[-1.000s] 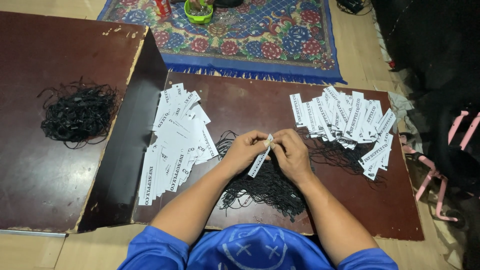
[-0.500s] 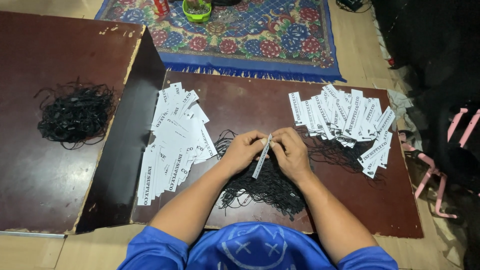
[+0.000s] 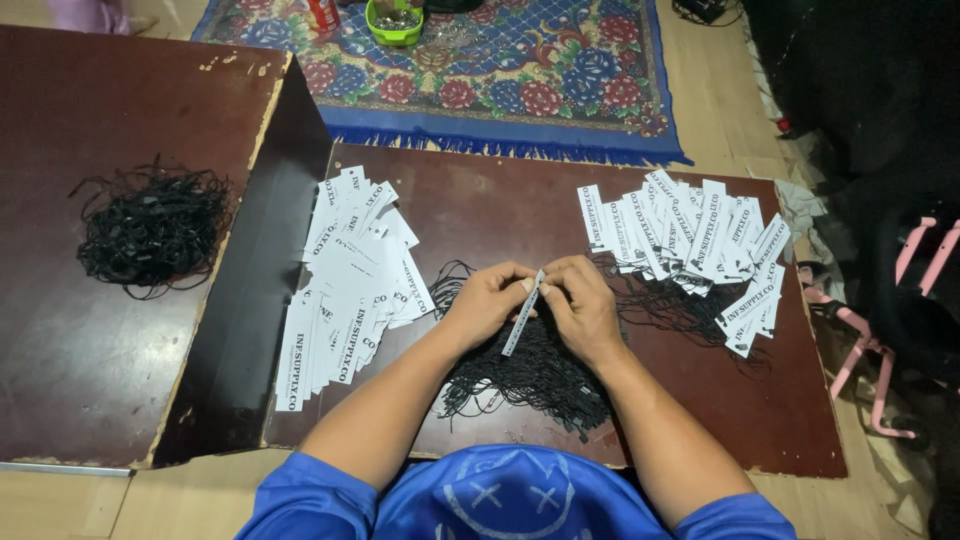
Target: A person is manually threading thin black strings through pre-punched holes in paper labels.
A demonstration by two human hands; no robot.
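The fingers [image 3: 522, 287] of both hands are pinched on the top end of one thin white paper tag [image 3: 522, 313]. The left hand [image 3: 487, 303] holds it from the left side and the right hand [image 3: 580, 305] holds it from the right side, so the tag is squeezed between them. The tag hangs slanted, with its lower end pointing down and to the left, over a heap of black strings [image 3: 535, 375]. The heap lies right under the hands on the dark brown tabletop [image 3: 500, 205], and both arms come in over it. I cannot tell if a string is already in the fingers, because they hide that spot. To the left of the hands lies a long pile of white tags [image 3: 345, 285], spread out like a fan. To the right lies another pile of white tags [image 3: 690, 240], with more black strings poking out from under it. Further left stands a second brown board [image 3: 90, 110], set a bit higher, with a dark side wall between the two. On it sits a round bundle of black strings [image 3: 150, 230], well apart from the hands. Behind the tabletop is a blue rug with flowers [image 3: 520, 80], and a green bowl [image 3: 395, 20] sits on it.
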